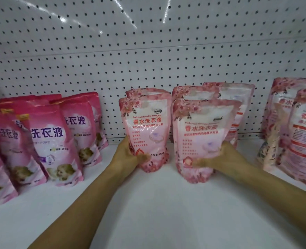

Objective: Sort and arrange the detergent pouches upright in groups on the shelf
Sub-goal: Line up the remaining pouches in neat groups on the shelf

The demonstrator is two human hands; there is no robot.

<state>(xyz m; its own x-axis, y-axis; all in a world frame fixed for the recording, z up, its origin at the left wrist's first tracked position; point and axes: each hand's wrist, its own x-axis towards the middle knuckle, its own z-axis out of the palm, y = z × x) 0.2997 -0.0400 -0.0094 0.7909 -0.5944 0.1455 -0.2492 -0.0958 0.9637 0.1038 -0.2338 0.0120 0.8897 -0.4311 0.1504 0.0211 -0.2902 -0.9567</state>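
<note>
on the white shelf point(166, 203), two bare hands each hold a pale pink floral detergent pouch upright near the middle. the left hand point(128, 155) grips the left pale pouch point(145, 130) low on its left edge, fingers curled round the side and the thumb pressed across the front near the bottom; a second pouch of the same print point(139, 91) stands right behind it, only its top showing. the right hand point(222, 155) grips the right pale pouch point(202, 137) low on its right side, thumb laid across the front and fingers wrapped behind, so both hands are clamped on their pouches. this right pouch stands a little nearer than the left one, with a narrow gap of shelf between the two. behind it stand two more pale floral pouches point(234, 97), one showing above it and one further right, close to the white pegboard back panel point(148, 51). to the far left a group of darker pink pouches with purple lettering point(46, 133) stands in overlapping rows, leaning slightly, running from the back panel toward the near left edge. at the right edge, well apart from the held pouches, another cluster of larger pale floral pouches point(301, 133) stands upright, partly cut off by the frame, with one pouch turned side-on at its left.
</note>
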